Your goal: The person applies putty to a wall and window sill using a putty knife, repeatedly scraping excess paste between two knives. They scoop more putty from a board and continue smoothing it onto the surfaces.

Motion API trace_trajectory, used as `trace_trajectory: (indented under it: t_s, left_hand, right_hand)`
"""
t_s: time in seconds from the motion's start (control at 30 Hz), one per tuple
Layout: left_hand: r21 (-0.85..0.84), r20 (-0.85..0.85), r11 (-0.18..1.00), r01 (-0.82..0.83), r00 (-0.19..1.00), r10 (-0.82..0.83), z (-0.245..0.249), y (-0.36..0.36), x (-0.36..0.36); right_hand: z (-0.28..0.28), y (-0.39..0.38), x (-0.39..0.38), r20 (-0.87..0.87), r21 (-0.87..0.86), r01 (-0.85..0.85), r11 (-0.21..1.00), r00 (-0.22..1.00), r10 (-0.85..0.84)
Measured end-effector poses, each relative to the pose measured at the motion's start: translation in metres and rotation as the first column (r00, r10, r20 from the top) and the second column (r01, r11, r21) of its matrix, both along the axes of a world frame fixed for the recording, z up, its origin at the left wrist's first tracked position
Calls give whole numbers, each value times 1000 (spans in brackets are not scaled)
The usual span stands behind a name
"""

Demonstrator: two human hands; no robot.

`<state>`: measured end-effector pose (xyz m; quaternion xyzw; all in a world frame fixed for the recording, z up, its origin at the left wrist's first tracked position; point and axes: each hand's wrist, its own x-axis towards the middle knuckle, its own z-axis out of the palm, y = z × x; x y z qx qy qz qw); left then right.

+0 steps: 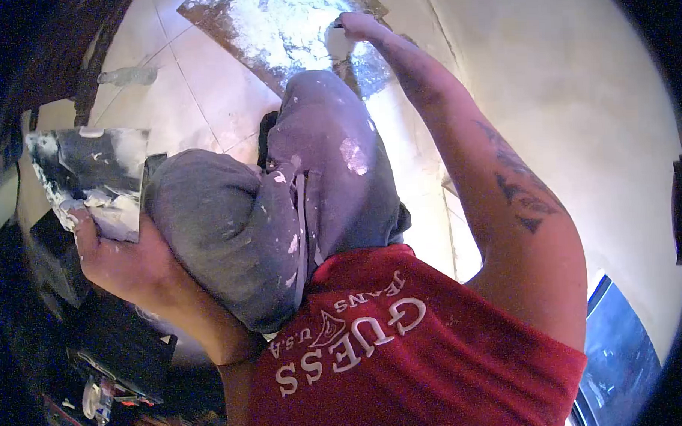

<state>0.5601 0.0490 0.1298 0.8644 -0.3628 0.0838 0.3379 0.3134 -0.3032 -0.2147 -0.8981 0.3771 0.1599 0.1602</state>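
Observation:
At the left, my left hand (121, 258) is closed on the lower edge of a flat dark plate (91, 158) smeared with thick white paste. Some paste is also on my fingers. My right arm stretches far forward, and my right hand (361, 26) is closed around the dark handle of what looks like a putty knife (340, 44). Its blade is washed out by glare. Beneath it lies a brown board (205, 16), largely covered in white paste. My knees, in grey trousers (327, 131) spotted with white, are between the two hands.
Pale floor tiles (194, 83) run beneath the board, with a plain light wall (554, 70) to the right. A blue panel (620, 346) stands at the lower right. Dark, cluttered items (99, 394) fill the lower left. A greyish smear (128, 76) marks the floor.

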Motion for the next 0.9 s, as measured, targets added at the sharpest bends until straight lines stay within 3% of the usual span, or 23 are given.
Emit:
trace_trajectory:
  t_s: [0.1, 0.23, 0.33, 0.43, 0.47, 0.57, 0.6, 0.67, 0.7, 0.77, 0.87, 0.9]
  left_hand:
    - [6, -4, 998, 59, 998, -59, 0, -10, -8]
    - [52, -16, 992, 117, 993, -116, 3, -28, -21]
    - [113, 57, 990, 82, 994, -89, -10, -19, -5]
    - [228, 121, 972, 51, 989, -81, -8, -18, 0]
    - [64, -13, 995, 74, 997, -73, -10, -20, -3]
    - [193, 117, 967, 169, 974, -194, -7, -21, -3]
    - [154, 95, 975, 161, 980, -177, -7, -23, -6]
    - [80, 47, 988, 129, 990, -133, -8, -23, -14]
    - [126, 59, 986, 110, 991, -118, -7, -24, -13]
    - [217, 77, 974, 68, 993, -87, -1, -23, -13]
    - [99, -58, 984, 146, 988, -140, -3, -22, -14]
    - [63, -31, 988, 141, 990, -139, -6, -20, -14]
  right_hand:
    - [-11, -5, -1, -37, -18, -78, 997, 996, 77]
    - [21, 12, 4, -80, -33, -34, 999, 996, 31]
    - [-19, -9, 0, 14, 13, -30, 999, 999, 29]
    - [-30, -17, 4, -7, 97, -37, 995, 999, 38]
    - [-33, -16, 2, 98, 36, -37, 999, 995, 33]
    - [-14, 2, -3, 87, -92, -50, 994, 994, 59]
    - [-11, 5, -2, 104, -88, -74, 993, 991, 83]
    - [2, 10, 4, -31, -35, -37, 999, 999, 36]
    - [10, 15, 8, -104, -6, -17, 1000, 994, 16]
    - [-12, 15, 0, -75, -36, -34, 999, 997, 32]
    - [0, 33, -2, -102, -48, -65, 997, 993, 60]
    - [6, 38, -1, -108, -30, -62, 998, 992, 59]
